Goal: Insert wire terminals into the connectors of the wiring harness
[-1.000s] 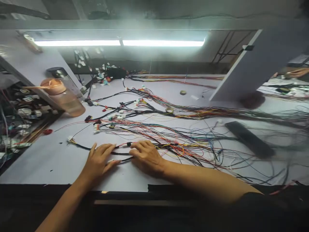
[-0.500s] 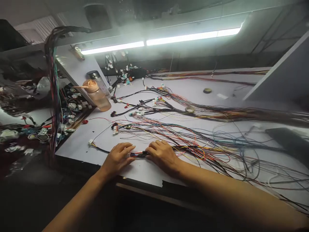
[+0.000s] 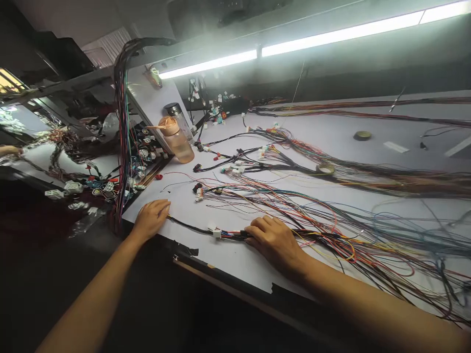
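A wire harness with a black-wrapped branch point(image 3: 191, 226) lies along the front of the table. My left hand point(image 3: 150, 218) is closed over the far left end of this branch, and its fingers hide the tip. Between my hands sits a white connector point(image 3: 217, 234), with a short run of red, blue and dark wires leaving its right side. My right hand point(image 3: 273, 239) is closed around the black-taped part just right of these wires, resting on the tabletop. Past it, the harness fans out into loose coloured wires point(image 3: 353, 245).
Other harnesses point(image 3: 290, 164) with connectors lie behind. A tape roll point(image 3: 325, 169) stands among them, another roll point(image 3: 362, 135) farther back. Two bottles, one orange-lidded point(image 3: 178, 142), stand at the left. A wire bundle point(image 3: 120, 122) hangs near the left edge. Another person's hand point(image 3: 9, 150) shows far left.
My left hand has left the white connector and moved left to the branch's end, uncovering the connector. My right hand keeps its hold. The view has swung left.
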Demonstrator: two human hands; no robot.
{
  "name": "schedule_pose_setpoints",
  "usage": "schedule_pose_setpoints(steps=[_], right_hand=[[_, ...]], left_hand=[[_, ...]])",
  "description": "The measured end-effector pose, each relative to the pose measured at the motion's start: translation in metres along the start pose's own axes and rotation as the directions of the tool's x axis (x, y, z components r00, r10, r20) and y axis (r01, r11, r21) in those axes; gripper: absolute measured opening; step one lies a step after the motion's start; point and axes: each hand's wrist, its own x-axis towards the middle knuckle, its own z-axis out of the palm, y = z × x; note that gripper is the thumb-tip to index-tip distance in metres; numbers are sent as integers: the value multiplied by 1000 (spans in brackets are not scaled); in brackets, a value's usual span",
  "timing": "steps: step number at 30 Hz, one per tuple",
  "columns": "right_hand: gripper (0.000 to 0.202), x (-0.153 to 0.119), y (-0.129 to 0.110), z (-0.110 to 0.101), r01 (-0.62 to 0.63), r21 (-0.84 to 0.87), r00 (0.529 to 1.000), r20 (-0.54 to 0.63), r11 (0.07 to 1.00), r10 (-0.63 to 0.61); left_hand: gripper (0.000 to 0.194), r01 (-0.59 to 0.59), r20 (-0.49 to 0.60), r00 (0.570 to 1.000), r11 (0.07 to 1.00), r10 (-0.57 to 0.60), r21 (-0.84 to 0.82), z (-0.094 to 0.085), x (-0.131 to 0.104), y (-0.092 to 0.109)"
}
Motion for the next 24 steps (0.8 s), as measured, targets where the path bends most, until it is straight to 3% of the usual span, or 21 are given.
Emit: schedule_pose_setpoints(steps=[4, 7, 12, 15, 18, 21, 24], right_hand=[[11, 0, 0, -2, 3, 7, 1000, 20, 1000, -3], [11, -1, 0, -3, 4, 10, 1000, 16, 1000, -4], [13, -2, 0, -4, -18, -4, 998, 63, 1000, 18], [15, -2, 0, -5, -27, -19, 995, 97, 999, 28], [17, -1, 1, -6, -34, -17, 992, 124, 999, 36], [18, -1, 2, -6, -35, -7, 992, 125, 999, 36], [18, -2, 3, -5, -31, -2, 993, 113, 1000, 31]], left_hand=[[53, 87, 27, 996, 995, -86, -38, -16, 2, -11], [58, 120, 47, 992, 990, -117, -73, -21, 4, -4], [54, 88, 145, 987, 991, -73, -104, -19, -1, 5], [49, 77, 161, 985, 996, -68, -52, -22, -13, -3], [48, 130, 245, 958, 988, -147, 83, -33, -21, -7], [55, 111, 245, 958, 979, -151, 172, -43, -18, 16], [50, -88, 182, 979, 995, 96, -51, -36, -9, 72]])
